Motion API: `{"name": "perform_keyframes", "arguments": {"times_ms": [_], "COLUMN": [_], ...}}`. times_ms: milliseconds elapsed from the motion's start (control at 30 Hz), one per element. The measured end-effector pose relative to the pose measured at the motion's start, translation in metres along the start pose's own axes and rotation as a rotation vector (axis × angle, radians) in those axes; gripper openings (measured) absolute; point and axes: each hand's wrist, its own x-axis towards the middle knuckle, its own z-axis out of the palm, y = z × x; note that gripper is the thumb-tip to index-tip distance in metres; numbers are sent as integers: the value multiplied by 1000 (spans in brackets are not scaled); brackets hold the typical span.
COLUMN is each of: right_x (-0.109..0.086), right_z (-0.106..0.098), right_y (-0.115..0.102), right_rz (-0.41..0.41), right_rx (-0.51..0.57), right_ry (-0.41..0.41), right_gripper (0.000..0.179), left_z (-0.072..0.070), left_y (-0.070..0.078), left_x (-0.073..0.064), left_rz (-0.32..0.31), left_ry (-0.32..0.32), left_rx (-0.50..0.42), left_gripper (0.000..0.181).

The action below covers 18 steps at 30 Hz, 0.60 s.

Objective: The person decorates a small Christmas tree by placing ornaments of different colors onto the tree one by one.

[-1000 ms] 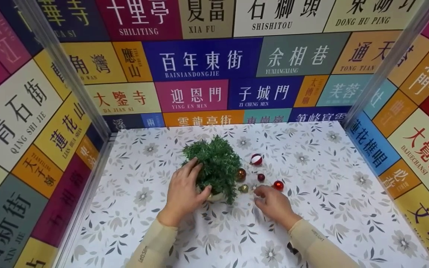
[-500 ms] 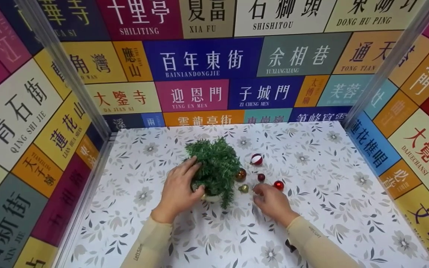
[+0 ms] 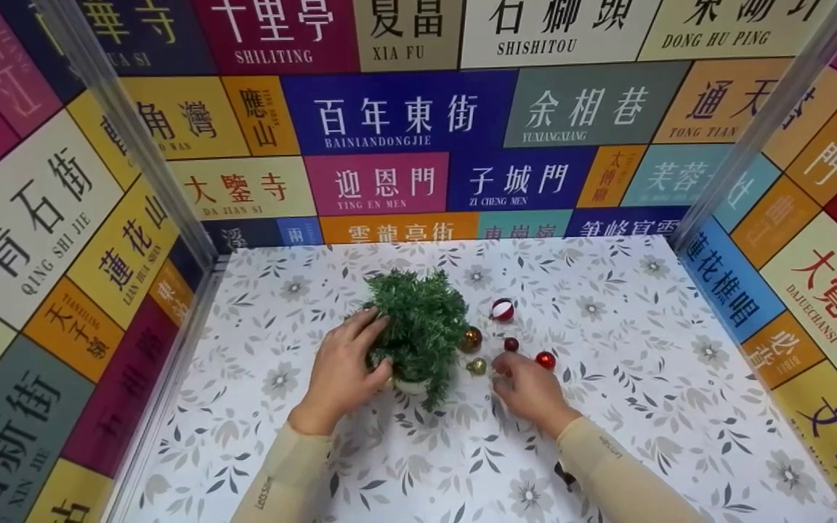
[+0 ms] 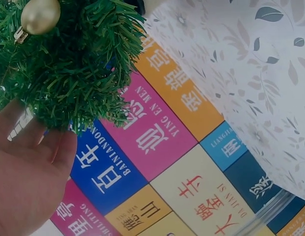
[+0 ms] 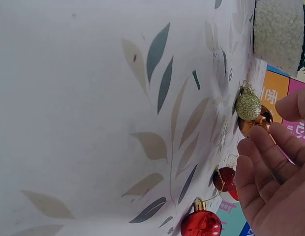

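A small artificial Christmas tree [image 3: 422, 312] stands in a pale pot [image 3: 411, 387] in the head view. At its left side is my left hand [image 3: 346, 370], fingers spread against the foliage and fingertips partly hidden in the green in the left wrist view. A matte gold bauble [image 4: 40, 14] shows among the branches there. My right hand [image 3: 531, 388] hovers right of the tree, fingers loosely bent with nothing between them. Nearest to it are a glittery gold bauble [image 5: 249, 106], a copper bauble [image 3: 471, 339], a small dark red bauble [image 3: 511, 344] and a shiny red bauble [image 5: 201, 223].
Beyond these lies a red-and-white bauble [image 3: 502, 309]. A white floral cloth [image 3: 629, 363] covers the table. Printed sign panels [image 3: 397, 116] wall the back and both sides. A dark object [image 3: 564, 476] shows by my right sleeve.
My left hand has drawn slightly left and toward me, its thumb leaving the front of the tree. The foliage has shifted a little and leans differently. My right hand has barely moved.
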Motion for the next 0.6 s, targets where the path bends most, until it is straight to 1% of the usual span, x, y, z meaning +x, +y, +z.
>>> {"name": "perform_keyframes", "arguments": {"times_ms": [333,533,600], "right_x": [9,16,17], "right_z": [5,10,12], "right_y": [-2,0,1], "right_rz": [-38,-53,-74], "right_rx": [-54,-78,-87], "right_ry": [45,33,29], "right_gripper": [30,33,35], "left_z": [-5,-5,-5], "left_y": [-1,-2,-2], "left_x": [-1,0,0], "left_rz": [5,12,11], "left_ry": [7,7,2], "left_rx": [15,21,24], "left_gripper": [52,50,49]}}
